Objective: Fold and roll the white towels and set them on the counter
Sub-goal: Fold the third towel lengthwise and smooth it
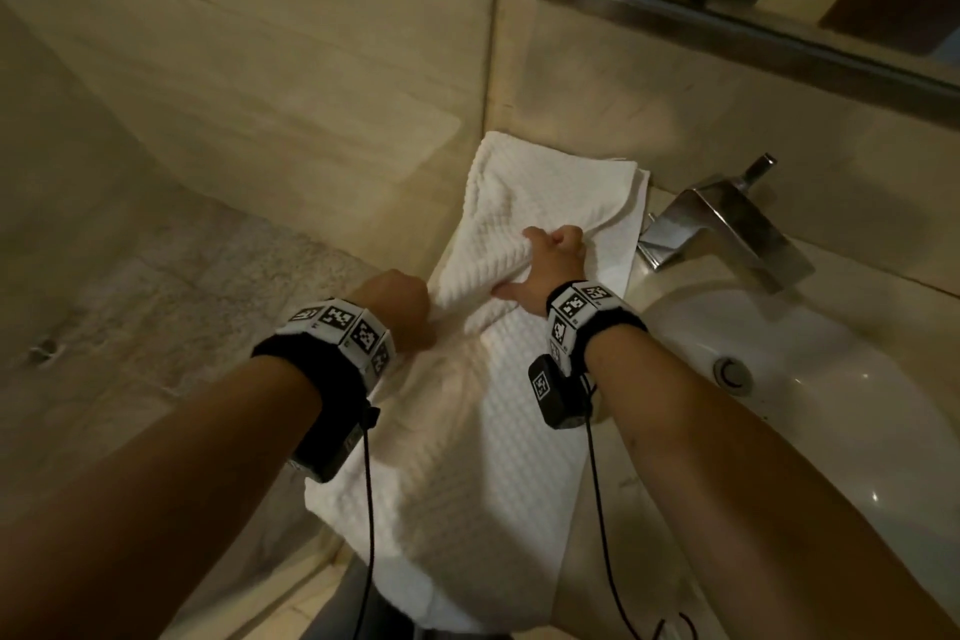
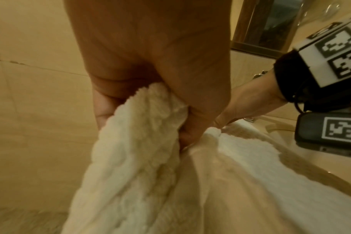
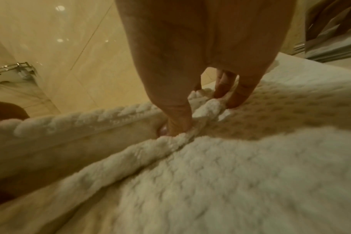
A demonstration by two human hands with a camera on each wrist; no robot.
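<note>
My left hand (image 2: 150,71) grips a bunched edge of the white towel (image 2: 138,158); my right hand (image 2: 248,102), somewhat blurred, seems to touch it beyond.

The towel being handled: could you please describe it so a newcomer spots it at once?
Find the sink; left of it a long white towel lies along the counter. Unlike the folded towel by the wall, both hands hold it.
</note>
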